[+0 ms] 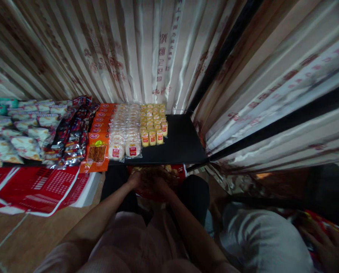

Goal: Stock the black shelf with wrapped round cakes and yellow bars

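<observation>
Both hands are down in my lap, just below the front edge of the black table. A red package [181, 171] lies there between my knees, with brownish items in it that are too dark to name. At its left side is my left hand [134, 180], reaching in over the package. My right hand [161, 185] is over its middle, close to the left one. Shadow and blur hide the fingers of both hands, so their grip does not show.
On the black table [177, 140] stand rows of packaged snacks: yellow packs [152, 123], round white crackers [125, 132], orange bags [101, 125], dark packets [74, 132] and white bags [24, 129]. Red-and-white sacks [44, 187] lie below left. At right, another person's knee [266, 239] is near.
</observation>
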`<state>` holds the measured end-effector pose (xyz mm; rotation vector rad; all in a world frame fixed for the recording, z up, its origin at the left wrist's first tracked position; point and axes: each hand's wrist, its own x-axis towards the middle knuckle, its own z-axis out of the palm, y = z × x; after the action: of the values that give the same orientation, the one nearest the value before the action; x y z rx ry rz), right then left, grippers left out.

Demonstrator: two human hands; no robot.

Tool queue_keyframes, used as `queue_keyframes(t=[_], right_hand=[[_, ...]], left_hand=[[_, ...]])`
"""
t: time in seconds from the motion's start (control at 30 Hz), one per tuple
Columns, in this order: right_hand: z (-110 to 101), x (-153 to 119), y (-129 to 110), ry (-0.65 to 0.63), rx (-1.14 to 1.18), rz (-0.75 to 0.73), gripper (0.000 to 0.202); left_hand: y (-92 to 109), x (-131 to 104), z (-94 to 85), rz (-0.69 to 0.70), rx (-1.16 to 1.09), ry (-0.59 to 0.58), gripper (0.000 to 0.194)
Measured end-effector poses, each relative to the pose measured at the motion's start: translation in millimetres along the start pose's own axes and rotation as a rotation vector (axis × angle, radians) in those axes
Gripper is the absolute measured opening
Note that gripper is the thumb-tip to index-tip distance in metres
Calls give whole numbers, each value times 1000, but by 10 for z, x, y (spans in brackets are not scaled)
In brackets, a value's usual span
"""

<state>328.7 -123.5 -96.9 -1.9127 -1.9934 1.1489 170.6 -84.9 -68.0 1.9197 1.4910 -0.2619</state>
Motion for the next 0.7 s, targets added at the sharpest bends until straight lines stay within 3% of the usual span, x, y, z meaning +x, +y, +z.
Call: queue_keyframes(t=[0.13, 0.27, 0.4, 0.63, 0.7], right_hand=[[-310, -121, 44, 8, 316, -77, 29], [-593, -264, 22, 54, 443, -57, 32], [-816, -467, -107, -1, 682, -79, 35], [-1073, -662, -323, -115, 901, -148, 47], [-1093, -620, -332, -70, 875, -160, 48]], left_hand=[[76, -40, -112, 131, -84, 97, 35], [213, -92, -210, 315, -311, 226, 32], [414, -199, -340, 440, -440, 277, 31], [667, -371, -528, 493, -487, 442, 32], [680, -363, -526, 522, -505, 498, 33]])
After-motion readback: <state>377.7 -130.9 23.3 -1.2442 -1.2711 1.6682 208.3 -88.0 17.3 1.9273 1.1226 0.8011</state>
